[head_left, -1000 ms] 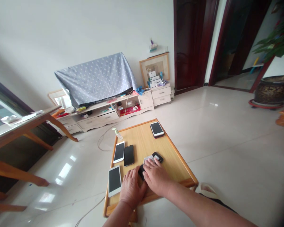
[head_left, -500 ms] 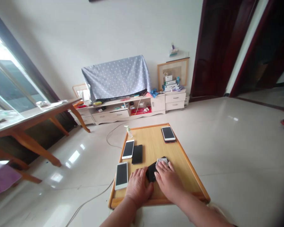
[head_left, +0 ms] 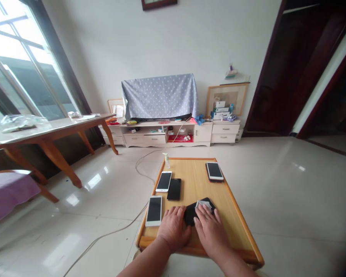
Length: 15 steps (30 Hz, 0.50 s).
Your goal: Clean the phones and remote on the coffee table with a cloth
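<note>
Shifted rightward in the frame, the black smartphone (head_left: 191, 214) lies lower centre, its end gripped by the left hand (head_left: 173, 227); the right hand (head_left: 211, 230), fingers flat, keeps a white wipe (head_left: 204, 204) on it

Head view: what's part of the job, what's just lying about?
Likely in use:
- black phone, left hand at its edge
- white wipe under right hand
- wooden table

Likely lying about:
- second black phone
- near-left white phone
- far-left white phone
- far-right white phone

Unclear: pump bottle
</note>
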### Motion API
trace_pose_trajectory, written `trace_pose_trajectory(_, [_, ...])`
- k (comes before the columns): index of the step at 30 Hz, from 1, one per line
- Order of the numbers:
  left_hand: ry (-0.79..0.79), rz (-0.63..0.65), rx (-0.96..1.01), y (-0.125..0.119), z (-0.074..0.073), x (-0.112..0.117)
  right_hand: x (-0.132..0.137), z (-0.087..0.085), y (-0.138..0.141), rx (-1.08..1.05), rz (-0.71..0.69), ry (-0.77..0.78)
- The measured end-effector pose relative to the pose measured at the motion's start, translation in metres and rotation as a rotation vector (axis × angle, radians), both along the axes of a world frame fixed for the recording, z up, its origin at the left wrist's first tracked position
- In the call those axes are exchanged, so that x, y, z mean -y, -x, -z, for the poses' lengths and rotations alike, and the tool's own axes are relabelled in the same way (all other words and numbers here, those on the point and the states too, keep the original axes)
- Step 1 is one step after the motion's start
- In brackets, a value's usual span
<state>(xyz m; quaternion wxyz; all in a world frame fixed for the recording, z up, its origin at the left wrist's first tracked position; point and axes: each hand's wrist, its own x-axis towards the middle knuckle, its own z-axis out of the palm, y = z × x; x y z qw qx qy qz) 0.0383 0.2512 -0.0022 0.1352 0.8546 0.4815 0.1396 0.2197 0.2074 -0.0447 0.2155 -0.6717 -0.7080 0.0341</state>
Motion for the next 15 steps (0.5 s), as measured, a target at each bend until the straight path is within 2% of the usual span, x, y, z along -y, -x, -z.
trace_pose_trajectory(5, [0.003,-0.010,0.014,0.006,-0.003,0.003,0.001,0.006,0.009,0.037,-0.004,-0.018])
trace_pose_trajectory(15, [0.017,-0.019,0.011,0.014,-0.011,0.012,0.007,-0.006,0.018,0.034,0.027,0.020])
